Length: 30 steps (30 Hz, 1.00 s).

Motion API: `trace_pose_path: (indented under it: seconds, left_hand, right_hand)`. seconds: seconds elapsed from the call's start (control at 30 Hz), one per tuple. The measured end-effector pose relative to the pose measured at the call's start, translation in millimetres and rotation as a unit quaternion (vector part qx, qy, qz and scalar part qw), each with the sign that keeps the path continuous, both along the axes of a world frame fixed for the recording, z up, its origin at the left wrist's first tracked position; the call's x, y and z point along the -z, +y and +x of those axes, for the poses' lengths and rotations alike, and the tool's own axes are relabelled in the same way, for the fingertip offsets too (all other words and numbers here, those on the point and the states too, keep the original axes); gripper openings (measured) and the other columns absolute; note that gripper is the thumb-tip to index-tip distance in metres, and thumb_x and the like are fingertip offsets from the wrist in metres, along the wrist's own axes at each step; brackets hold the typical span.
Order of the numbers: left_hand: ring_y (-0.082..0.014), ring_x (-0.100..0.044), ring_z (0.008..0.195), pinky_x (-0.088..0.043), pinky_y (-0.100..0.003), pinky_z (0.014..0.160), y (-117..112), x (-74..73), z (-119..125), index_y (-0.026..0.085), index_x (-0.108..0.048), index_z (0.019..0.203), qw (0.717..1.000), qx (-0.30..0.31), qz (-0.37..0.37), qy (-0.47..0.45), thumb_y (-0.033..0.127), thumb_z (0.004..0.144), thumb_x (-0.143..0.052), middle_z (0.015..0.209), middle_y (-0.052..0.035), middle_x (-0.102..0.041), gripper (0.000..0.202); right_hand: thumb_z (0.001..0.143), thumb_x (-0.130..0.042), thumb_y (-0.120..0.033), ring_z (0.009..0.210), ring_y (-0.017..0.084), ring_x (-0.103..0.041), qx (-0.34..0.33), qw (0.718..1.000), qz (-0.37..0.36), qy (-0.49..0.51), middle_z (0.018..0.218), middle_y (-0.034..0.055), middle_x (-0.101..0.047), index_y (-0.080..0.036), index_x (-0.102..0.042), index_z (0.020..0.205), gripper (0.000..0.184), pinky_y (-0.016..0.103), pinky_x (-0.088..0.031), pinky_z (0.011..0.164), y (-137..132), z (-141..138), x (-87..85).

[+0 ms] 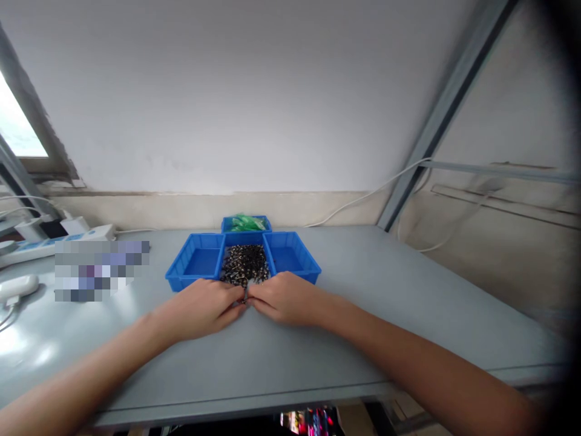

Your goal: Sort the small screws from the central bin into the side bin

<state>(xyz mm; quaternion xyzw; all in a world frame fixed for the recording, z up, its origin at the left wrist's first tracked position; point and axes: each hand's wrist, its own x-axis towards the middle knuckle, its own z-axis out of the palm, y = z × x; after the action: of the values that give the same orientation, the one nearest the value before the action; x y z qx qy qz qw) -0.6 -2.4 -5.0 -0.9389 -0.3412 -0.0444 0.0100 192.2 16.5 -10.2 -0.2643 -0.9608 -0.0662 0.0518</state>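
My left hand (206, 309) and my right hand (284, 300) meet at the near edge of a heap of small dark and brassy metal parts (245, 263). Both sets of fingers are pinched, tips almost touching. Something tiny and dark shows between the fingertips, too small to name. The heap lies between a blue bin (195, 283) on the left and another blue bin (308, 275) on the right. My hands hide the heap's near edge.
Behind the heap stands a smaller blue bin (224, 224) holding green plastic bags (247, 222). At left are a white power strip (97, 233), a white corded device (18, 287) and a blurred-out item (100, 269). A metal post (408, 175) rises at right.
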Motion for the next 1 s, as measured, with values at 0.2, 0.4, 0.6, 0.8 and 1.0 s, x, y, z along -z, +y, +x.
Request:
trace_pose_path:
  seconds: [0.2,0.4,0.6,0.8,1.0]
  left_hand:
    - [-0.0145,-0.056,0.061,-0.037,-0.025,0.053,0.9,0.4,0.0,0.017,-0.05,0.074,1.0,0.002,0.002,-0.004,0.026,0.089,-0.032,0.072,-0.0011,-0.06,0.025]
    - [-0.0149,-0.057,0.064,-0.039,-0.025,0.055,1.0,0.9,-0.5,0.017,-0.051,0.076,1.0,-0.006,-0.005,-0.01,0.027,0.088,-0.033,0.074,-0.002,-0.06,0.024]
    - [-0.0147,-0.057,0.063,-0.039,-0.025,0.054,0.8,1.0,-0.9,0.017,-0.051,0.076,1.0,-0.005,-0.005,-0.007,0.027,0.088,-0.032,0.073,-0.0019,-0.06,0.025]
    - [-0.015,-0.057,0.062,-0.037,-0.025,0.054,-0.1,-0.6,-0.8,0.018,-0.051,0.075,1.0,-0.013,-0.004,-0.003,0.028,0.089,-0.032,0.071,-0.0011,-0.06,0.025]
    - [-0.0135,-0.055,0.06,-0.035,-0.025,0.052,0.6,-2.1,-0.8,0.017,-0.051,0.074,1.0,-0.016,0.005,-0.018,0.03,0.089,-0.03,0.069,-0.0015,-0.059,0.029]
  right_hand:
    - [0.088,-0.036,-0.026,0.057,0.012,-0.055,-0.002,1.0,-0.003,0.002,0.067,0.0005,-0.062,-0.017,-0.052,0.077,0.022,0.025,-0.024,0.047,0.2,0.3,0.4]
    - [0.088,-0.036,-0.026,0.057,0.012,-0.054,0.0,1.0,-0.004,0.004,0.068,0.0008,-0.062,-0.017,-0.053,0.077,0.022,0.025,-0.025,0.048,-0.5,0.2,-1.6]
    - [0.087,-0.038,-0.025,0.056,0.012,-0.054,-0.003,1.0,-0.004,0.013,0.068,0.0006,-0.063,-0.017,-0.054,0.077,0.02,0.025,-0.025,0.048,-0.3,0.2,-0.8]
    - [0.087,-0.038,-0.026,0.057,0.012,-0.055,-0.011,1.0,0.002,0.02,0.068,0.0004,-0.062,-0.017,-0.053,0.076,0.02,0.025,-0.026,0.048,1.0,1.2,1.4]
    - [0.088,-0.036,-0.024,0.056,0.013,-0.056,0.008,1.0,-0.002,-0.004,0.069,0.0021,-0.063,-0.017,-0.053,0.077,0.021,0.025,-0.028,0.048,0.8,0.2,1.2]
